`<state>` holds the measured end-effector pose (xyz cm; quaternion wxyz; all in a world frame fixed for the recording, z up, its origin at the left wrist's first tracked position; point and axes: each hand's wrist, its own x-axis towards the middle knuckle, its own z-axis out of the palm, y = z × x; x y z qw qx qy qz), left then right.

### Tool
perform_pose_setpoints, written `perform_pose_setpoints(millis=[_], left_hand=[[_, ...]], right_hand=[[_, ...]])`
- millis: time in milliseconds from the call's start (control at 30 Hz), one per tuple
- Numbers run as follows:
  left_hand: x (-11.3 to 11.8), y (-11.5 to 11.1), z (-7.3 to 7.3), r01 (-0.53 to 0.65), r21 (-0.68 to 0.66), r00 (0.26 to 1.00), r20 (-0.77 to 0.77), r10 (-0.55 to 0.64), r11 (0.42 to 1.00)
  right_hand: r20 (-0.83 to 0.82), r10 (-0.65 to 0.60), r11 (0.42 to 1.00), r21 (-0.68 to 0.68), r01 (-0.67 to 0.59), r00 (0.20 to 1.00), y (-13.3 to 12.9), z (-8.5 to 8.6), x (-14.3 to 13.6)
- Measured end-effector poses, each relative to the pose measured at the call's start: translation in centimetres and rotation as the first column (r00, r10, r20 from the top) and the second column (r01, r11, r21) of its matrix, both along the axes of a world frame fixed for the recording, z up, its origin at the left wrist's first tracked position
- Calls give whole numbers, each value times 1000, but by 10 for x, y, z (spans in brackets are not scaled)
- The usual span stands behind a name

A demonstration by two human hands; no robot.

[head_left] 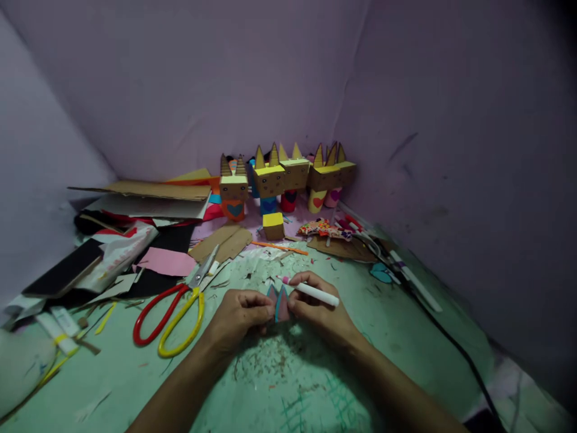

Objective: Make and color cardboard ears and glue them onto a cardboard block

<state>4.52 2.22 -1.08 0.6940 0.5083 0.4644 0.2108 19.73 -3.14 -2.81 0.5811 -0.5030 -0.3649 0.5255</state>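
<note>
Ear-shaped pieces [282, 307], pink, blue-edged: centre, over the green table [387, 367]; left hand [243, 316]: angled inward, pinching their left side; right hand [321, 310]: close opposite, curled, clamped on white marker [317, 294]; red-and-yellow-handled scissors [196, 294]: left

The scissors [197, 279] are red on one handle, yellow on the other. Right of them, a white marker [317, 294] shows a pink end, and small pointed pieces [282, 305] are dull pink edged blue. Beyond them, a yellow-topped box [273, 224] and a multicoloured, orange-red patterned scrap [322, 228]; under them, a green bench [396, 355].
</note>
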Motion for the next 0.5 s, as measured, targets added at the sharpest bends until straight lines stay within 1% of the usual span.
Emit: perform_pose_setpoints(millis=[167,267,333,400,467,500], left_hand=[[3,0,4,50,29,996,-79,-48,998],[3,-1,3,71,53,994,-91,-66,996],[2,-2,1,73,85,993,-94,-64,994],[3,-3,-1,67,124,992,-114,-53,990],[4,-5,-4,68,156,986,-162,-42,985],[4,-7,-5,74,164,981,-192,-41,984]], right_hand=[[8,29,1000,-4,-29,1000,0,-6,3],[29,55,998,-13,-55,998,-2,-7,3],[63,69,998,8,-69,996,-5,-7,4],[142,37,997,67,-47,989,-9,-7,6],[191,-39,992,129,14,981,-15,-8,12],[184,-89,987,145,62,979,-19,-9,15]])
